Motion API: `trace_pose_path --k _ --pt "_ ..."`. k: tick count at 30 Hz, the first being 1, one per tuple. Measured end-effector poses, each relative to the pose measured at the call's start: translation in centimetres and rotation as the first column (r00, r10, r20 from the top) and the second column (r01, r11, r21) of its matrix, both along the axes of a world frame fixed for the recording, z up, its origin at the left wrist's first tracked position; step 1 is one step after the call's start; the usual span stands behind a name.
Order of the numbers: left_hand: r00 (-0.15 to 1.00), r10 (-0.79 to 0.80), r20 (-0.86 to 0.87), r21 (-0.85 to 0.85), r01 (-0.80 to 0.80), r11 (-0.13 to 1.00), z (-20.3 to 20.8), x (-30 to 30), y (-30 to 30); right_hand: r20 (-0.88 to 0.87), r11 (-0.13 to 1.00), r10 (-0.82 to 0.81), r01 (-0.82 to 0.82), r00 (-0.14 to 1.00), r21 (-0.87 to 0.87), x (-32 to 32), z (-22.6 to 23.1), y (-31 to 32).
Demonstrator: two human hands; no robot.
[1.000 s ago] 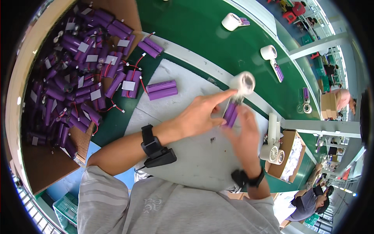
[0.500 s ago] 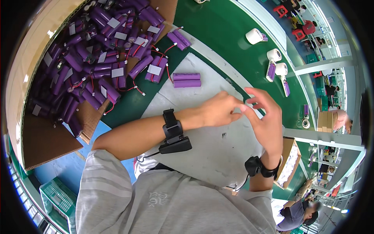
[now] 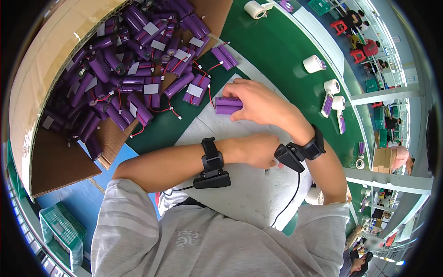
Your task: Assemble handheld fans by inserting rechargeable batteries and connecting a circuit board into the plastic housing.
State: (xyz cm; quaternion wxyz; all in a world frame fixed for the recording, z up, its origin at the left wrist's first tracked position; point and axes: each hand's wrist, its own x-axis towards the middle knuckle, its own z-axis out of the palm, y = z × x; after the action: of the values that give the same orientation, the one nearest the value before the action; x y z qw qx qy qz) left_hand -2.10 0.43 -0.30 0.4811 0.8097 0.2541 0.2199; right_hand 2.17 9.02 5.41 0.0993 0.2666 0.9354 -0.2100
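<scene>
Since half a second ago, the right hand [image 3: 260, 104] has swung across to the purple battery pack [image 3: 224, 111], away from the left hand [image 3: 260, 151]. A green bench [image 3: 281, 46] curves through the view, with other people seated at stations farther right and a blue floor [image 3: 108, 177] showing below. At left, a big cardboard box [image 3: 64, 161] is heaped with purple packs [image 3: 138, 71], some spilling past its edge. A pale grey pad [image 3: 240, 196] lies before the person. White rolls [image 3: 314, 64] stand on the bench beyond, some with packs beside them.

Reaching forward and leftward, the right hand holds the pack's right end between thumb and fingers; the pack lies on the pad's far left part. Left forearm crosswise, the left hand is curled near the right wrist's black device [image 3: 290, 158]; whether it grips anything, I cannot tell. Half a second ago, both hands' fingertips were close together.
</scene>
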Motion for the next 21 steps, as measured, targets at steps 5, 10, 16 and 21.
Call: trace_pose_path --k 5,10,16,21 --pt "0.991 -0.022 0.131 0.219 -0.007 0.976 -2.2 0.8 0.3 0.184 0.815 -0.175 0.247 0.967 -0.524 0.1 2.5 0.9" --pt "0.999 0.001 0.054 0.131 -0.008 0.991 -1.2 0.8 0.3 -0.464 0.636 -0.577 0.013 0.672 -0.772 5.9 3.4 5.6" --pt "0.997 0.026 0.069 0.139 -0.035 0.990 -0.8 0.5 0.2 -0.268 0.337 -0.910 0.188 0.318 -0.922 8.0 -0.2 10.3" --pt "0.971 0.185 0.153 0.187 -0.213 0.959 -1.6 1.1 0.3 -0.394 0.460 -0.885 0.341 0.247 -0.820 6.2 -3.0 15.3"
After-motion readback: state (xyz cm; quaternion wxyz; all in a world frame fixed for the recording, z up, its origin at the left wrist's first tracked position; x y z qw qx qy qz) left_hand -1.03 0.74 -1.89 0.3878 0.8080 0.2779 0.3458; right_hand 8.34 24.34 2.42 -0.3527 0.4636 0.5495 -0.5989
